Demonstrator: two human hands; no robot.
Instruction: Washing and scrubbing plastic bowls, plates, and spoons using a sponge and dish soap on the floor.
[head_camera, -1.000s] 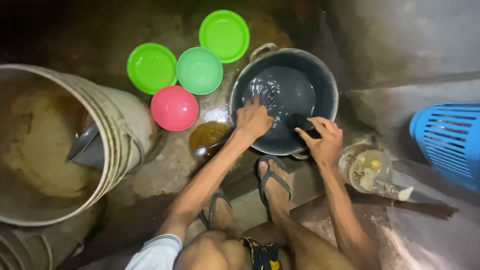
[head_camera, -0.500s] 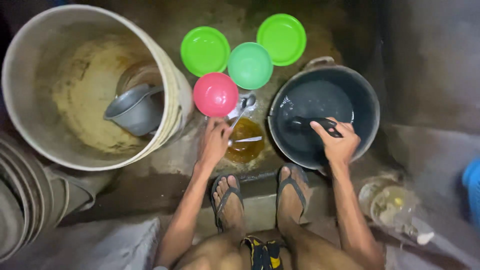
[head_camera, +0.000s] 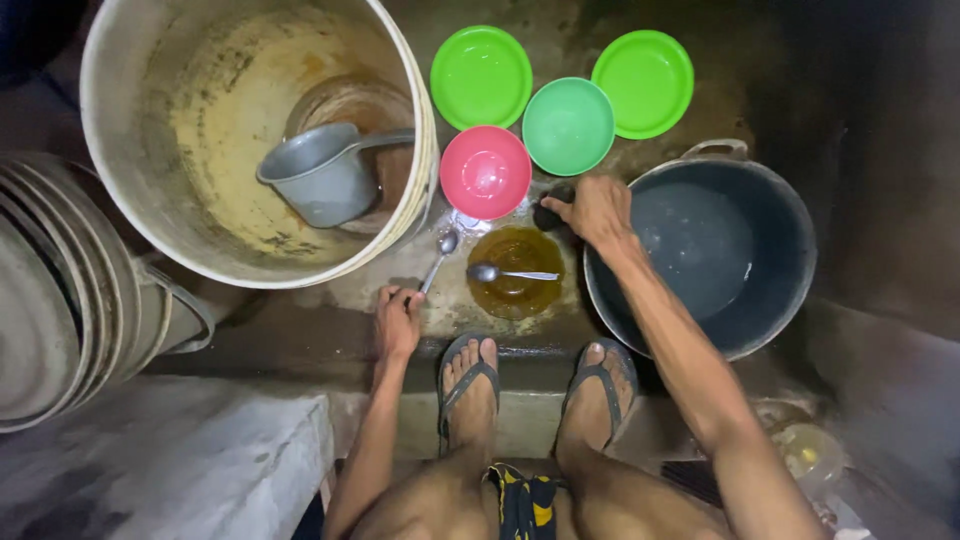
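My left hand (head_camera: 398, 318) grips the handle end of a metal spoon (head_camera: 441, 253) lying on the wet floor. Another spoon (head_camera: 500, 273) rests across an amber glass plate (head_camera: 517, 270) between my hands. My right hand (head_camera: 597, 210) holds a dark scrubber (head_camera: 548, 215) just left of the large dark pot (head_camera: 720, 255), near the plate's far edge. A pink bowl (head_camera: 486, 172) sits just beyond the plate. My feet in sandals (head_camera: 470, 385) stand below it.
Two bright green plates (head_camera: 481, 76) (head_camera: 643, 83) and a mint green bowl (head_camera: 568, 126) lie beyond the pink bowl. A big stained white bucket (head_camera: 245, 130) with a grey dipper (head_camera: 325, 180) stands at the left. Stacked buckets (head_camera: 60, 290) are at the far left, a bottle (head_camera: 812, 455) at lower right.
My right hand left the pot and moved left with the scrubber to beside the amber plate. My left hand drew back from the plate, taking one spoon's handle. The view shifted left.
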